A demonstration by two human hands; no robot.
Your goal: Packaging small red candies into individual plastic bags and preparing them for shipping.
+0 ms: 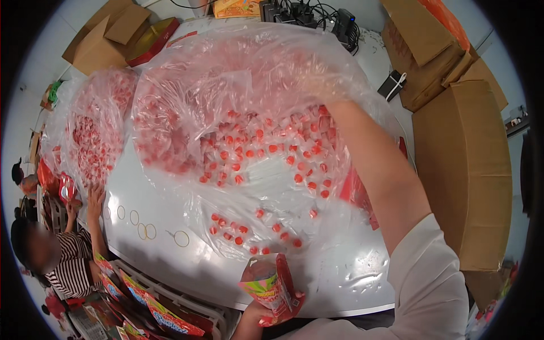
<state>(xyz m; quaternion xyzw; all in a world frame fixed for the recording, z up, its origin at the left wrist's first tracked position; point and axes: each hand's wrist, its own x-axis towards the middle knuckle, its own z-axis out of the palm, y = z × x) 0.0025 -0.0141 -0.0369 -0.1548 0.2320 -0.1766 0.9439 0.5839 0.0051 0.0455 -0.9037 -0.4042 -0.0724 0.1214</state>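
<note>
Near the table's front edge my left hand (256, 315) is closed around a red, green and pink pouch (266, 288). The pouch is upright, its mouth gaping upward. My right arm reaches far across into a large clear plastic bag (226, 73), and my right hand (324, 88) shows only faintly through the film, its fingers hidden. Many small clear-and-red pieces (273, 148) lie heaped in the bag around and below that arm. A looser group of pieces (241, 229) is spread on the film nearer the pouch.
A second full bag (93, 141) stands at the left beside a co-worker (68, 255) in a striped top. Rubber bands (181, 238) lie on the white table (164, 209). A crate of pouches (164, 309) is front left. Cardboard boxes (462, 170) line the right; cables and chargers (306, 14) sit behind.
</note>
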